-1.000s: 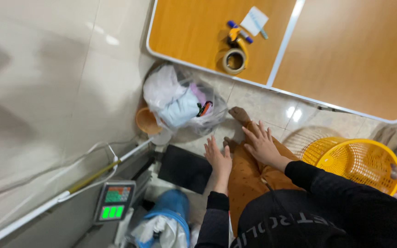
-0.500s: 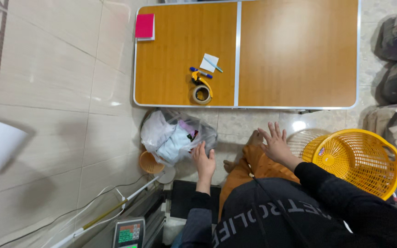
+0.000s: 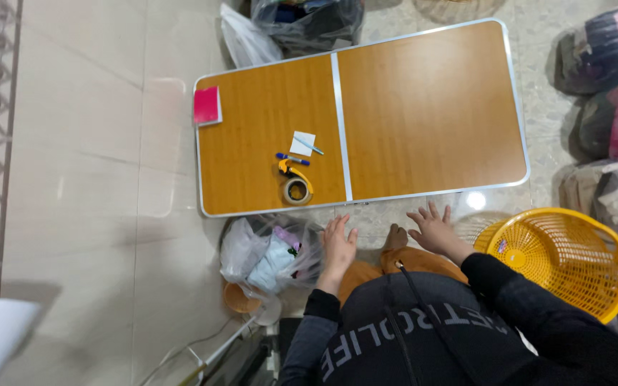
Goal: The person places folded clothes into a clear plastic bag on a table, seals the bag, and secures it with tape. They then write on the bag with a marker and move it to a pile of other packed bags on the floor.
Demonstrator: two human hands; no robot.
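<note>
Looking down from the head camera, both hands are held out flat above the floor, near the front edge of the low table (image 3: 430, 107). The left hand (image 3: 339, 246) has its fingers spread wide and holds nothing; it is just beside the clear plastic bag (image 3: 270, 250), which lies at about 9 o'clock from it. I cannot tell if the hand touches the bag. The bag is filled with light cloth and sits on the floor under the table's near left corner. The right hand (image 3: 434, 229) also has wide open fingers and is empty. It hovers over the orange trousers (image 3: 395, 264), and the yellow basket (image 3: 563, 257) stands near it at 3 o'clock.

On the table, at 11 o'clock from the left hand, lie a roll of tape (image 3: 296, 191), a blue marker (image 3: 292, 159) and a small white paper (image 3: 302, 143), all close together. A pink notepad (image 3: 207, 106) lies at the far left corner of the table, well apart from them. Stuffed bags (image 3: 613, 86) are piled at 2 o'clock, beyond the right end of the table.
</note>
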